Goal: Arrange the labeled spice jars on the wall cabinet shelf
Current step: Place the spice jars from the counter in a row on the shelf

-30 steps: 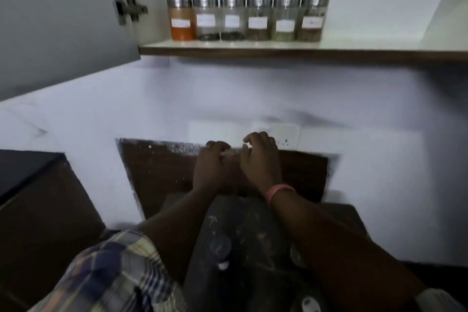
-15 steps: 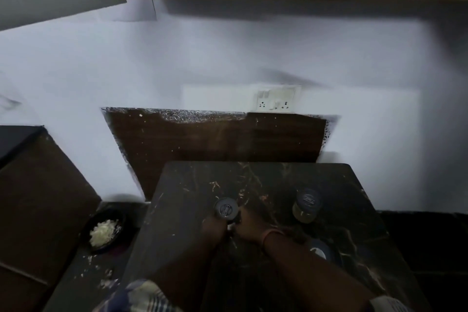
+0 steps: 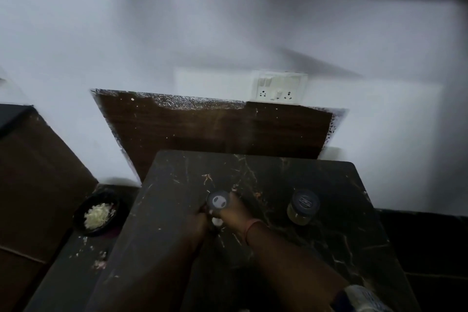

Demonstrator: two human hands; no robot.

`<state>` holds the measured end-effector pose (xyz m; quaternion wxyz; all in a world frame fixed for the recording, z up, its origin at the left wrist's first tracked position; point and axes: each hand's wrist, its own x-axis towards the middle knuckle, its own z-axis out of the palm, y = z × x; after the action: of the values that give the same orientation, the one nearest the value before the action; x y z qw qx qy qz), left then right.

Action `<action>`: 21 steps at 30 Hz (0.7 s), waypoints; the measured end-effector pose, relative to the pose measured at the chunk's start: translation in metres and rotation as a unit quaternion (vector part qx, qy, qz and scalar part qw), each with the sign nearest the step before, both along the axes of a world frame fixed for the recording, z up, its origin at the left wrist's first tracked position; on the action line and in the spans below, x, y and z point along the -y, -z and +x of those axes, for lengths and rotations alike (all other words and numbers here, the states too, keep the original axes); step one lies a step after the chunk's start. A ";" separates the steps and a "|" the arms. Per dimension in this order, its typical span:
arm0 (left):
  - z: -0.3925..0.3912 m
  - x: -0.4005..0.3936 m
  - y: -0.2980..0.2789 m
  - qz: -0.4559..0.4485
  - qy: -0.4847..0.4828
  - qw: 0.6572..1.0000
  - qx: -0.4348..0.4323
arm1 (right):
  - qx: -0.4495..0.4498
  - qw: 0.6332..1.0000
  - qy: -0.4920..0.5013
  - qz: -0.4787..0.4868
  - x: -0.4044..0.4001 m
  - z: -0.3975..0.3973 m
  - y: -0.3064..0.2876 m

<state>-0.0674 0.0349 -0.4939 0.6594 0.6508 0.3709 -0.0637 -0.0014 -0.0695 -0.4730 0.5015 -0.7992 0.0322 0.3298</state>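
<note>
second jar [image 3: 303, 206] beside, bowl [image 3: 97, 214] left

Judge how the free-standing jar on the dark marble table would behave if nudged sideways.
The jar looks rigid, probably glass, so breakable if it falls. It stands upright on its flat base, so it would likely slide on the smooth table. Once tipped, its round body could roll.

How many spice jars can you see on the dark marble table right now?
2. One jar stands near the middle of the marble table, held between the left hand and the right hand. The other jar stands alone to its right. The arms may hide more.
</note>
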 end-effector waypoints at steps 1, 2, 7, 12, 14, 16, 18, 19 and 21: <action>0.005 0.000 -0.001 0.021 -0.003 1.000 0.005 | -0.007 0.999 0.031 0.019 0.001 0.003 -0.002; 0.010 0.001 -0.008 0.046 -0.005 0.999 0.012 | -0.006 0.997 0.060 0.038 0.001 0.007 -0.006; 0.033 0.020 -0.063 0.073 0.004 0.982 0.175 | 0.103 0.985 0.130 0.048 0.002 0.036 -0.036; 0.054 0.033 -0.120 0.021 -0.051 0.962 0.266 | 0.154 0.963 0.148 0.165 0.031 0.064 -0.079; 0.065 0.026 -0.132 -0.032 -0.122 0.958 0.257 | 0.148 0.964 0.105 0.194 0.046 0.072 -0.099; 0.075 0.020 -0.143 -0.159 -0.111 0.953 0.232 | 0.151 0.958 0.055 0.238 0.058 0.077 -0.118; 0.077 0.018 -0.155 -0.317 -0.047 0.923 0.214 | 0.136 0.943 0.042 0.301 0.067 0.079 -0.136; 0.077 0.019 -0.158 -0.350 -0.029 0.911 0.214 | 0.123 0.933 0.047 0.336 0.069 0.080 -0.142; 0.077 0.022 -0.162 -0.357 0.000 0.906 0.225 | 0.093 0.901 0.071 0.418 0.073 0.083 -0.149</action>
<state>0.0096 0.0127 -0.3316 0.9139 0.3686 0.1645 -0.0437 0.0813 -0.1427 -0.3236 0.8124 -0.5385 -0.0985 0.2008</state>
